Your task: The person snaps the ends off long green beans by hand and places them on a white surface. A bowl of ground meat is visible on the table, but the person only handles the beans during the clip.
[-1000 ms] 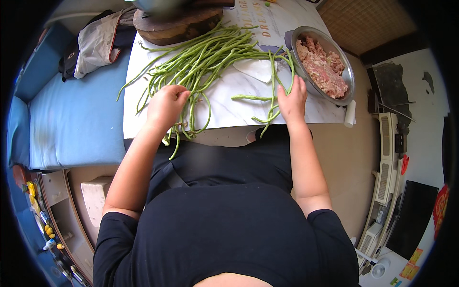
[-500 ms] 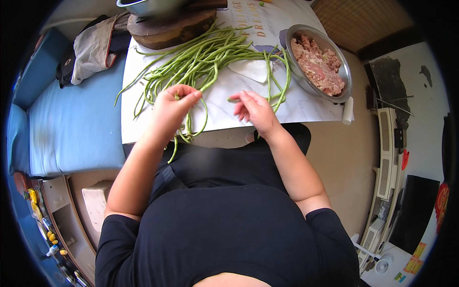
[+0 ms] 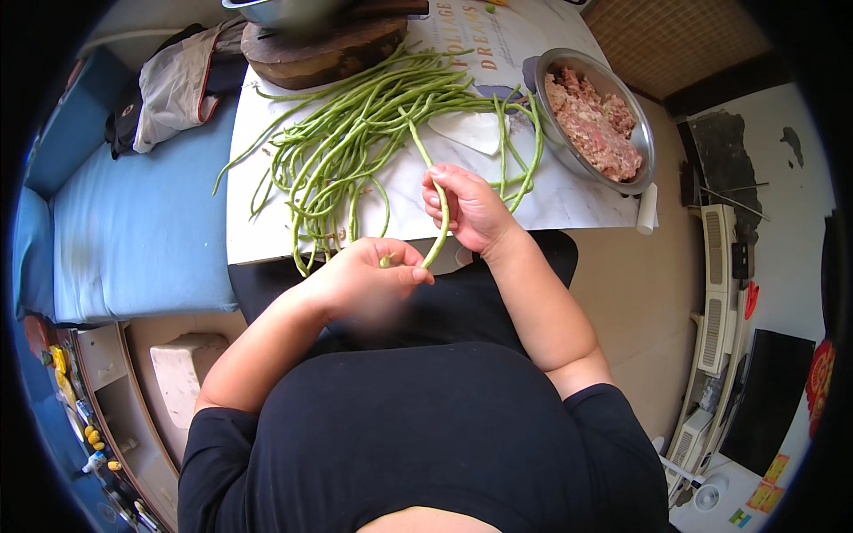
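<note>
A single long green bean point(image 3: 443, 225) runs between my hands just off the table's near edge. My left hand point(image 3: 378, 274) pinches its lower end between thumb and fingers, low over my lap. Higher up, my right hand point(image 3: 469, 209) is closed round the same bean, whose far part leads back toward the pile. A loose heap of long green beans point(image 3: 355, 124) covers the middle of the table, some ends hanging over the near edge. Several more beans point(image 3: 536, 151) lie apart to the right of my right hand, close to the bowl.
At the table's right stands a metal bowl point(image 3: 649, 147) of minced meat point(image 3: 593, 124). A thick round wooden chopping board point(image 3: 329, 55) sits at the far left with a metal basin point(image 3: 258, 11) on it. Beside the table is a blue sofa point(image 3: 142, 231) with clothing point(image 3: 182, 89).
My left hand has come down and toward me, to the near edge. My right hand, loosely curled before, now grips a long bean stretched between both hands.
</note>
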Demonstrator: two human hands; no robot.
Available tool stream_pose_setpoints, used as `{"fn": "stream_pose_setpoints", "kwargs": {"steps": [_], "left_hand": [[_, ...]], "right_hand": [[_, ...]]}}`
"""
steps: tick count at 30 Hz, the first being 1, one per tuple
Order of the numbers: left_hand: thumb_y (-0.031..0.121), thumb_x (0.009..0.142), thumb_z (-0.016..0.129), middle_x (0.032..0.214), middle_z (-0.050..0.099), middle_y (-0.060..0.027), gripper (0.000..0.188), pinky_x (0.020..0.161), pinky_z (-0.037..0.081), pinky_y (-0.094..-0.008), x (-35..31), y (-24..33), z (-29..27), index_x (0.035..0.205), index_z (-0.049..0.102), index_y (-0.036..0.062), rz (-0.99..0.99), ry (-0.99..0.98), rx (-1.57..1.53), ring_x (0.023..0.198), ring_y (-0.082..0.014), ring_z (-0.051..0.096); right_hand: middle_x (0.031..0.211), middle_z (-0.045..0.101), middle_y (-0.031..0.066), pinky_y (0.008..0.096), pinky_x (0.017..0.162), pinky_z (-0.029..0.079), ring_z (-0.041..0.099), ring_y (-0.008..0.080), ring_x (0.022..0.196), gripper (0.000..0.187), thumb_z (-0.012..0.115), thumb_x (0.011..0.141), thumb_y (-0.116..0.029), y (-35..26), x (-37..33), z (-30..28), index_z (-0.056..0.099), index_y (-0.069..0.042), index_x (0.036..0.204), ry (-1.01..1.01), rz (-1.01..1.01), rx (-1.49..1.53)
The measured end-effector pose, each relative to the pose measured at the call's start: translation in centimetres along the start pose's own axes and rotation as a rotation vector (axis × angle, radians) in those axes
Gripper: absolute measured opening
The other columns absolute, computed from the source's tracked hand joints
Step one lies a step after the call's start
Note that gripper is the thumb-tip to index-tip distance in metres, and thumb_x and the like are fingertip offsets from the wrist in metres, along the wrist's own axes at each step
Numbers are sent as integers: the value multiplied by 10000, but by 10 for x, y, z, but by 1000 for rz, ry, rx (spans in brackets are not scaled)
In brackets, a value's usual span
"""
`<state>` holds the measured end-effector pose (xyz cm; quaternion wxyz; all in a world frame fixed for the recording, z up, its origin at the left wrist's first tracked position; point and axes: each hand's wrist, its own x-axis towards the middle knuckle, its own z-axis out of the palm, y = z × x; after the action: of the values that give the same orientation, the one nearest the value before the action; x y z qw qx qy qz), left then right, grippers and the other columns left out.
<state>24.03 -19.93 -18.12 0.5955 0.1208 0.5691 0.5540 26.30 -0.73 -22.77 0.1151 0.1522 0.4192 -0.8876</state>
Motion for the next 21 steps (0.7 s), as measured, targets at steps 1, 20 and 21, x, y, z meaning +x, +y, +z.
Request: {"fn": "stream_pose_setpoints", "kwargs": {"steps": [1, 20, 21], "left_hand": [[172, 833, 571, 630, 504, 15, 151, 448, 280, -163, -1, 1, 0, 871, 588, 27, 4, -35, 9, 511, -25, 391], [125, 855, 529, 717, 525, 7, 184, 389, 223, -153, 0, 0, -40, 1003, 560, 21, 313, 335, -290, 468, -14, 323], [148, 851, 548, 704, 490, 19, 185, 390, 218, -148, 0, 2, -43, 992, 549, 27, 317, 345, -331, 473, -11, 323]], "right_hand": [[621, 464, 0, 177, 366, 246, 384, 73, 506, 175, 486, 857, -202, -1, 0, -1, 506, -41, 923, 10, 9, 10], [530, 456, -21, 166, 410, 285, 373, 29, 418, 276, 494, 835, -104, -30, -69, -10, 513, 67, 1051, -180, 25, -167], [534, 462, -16, 165, 411, 284, 377, 31, 421, 275, 504, 828, -98, -29, -74, -12, 518, 72, 1045, -195, 17, -169]]}}
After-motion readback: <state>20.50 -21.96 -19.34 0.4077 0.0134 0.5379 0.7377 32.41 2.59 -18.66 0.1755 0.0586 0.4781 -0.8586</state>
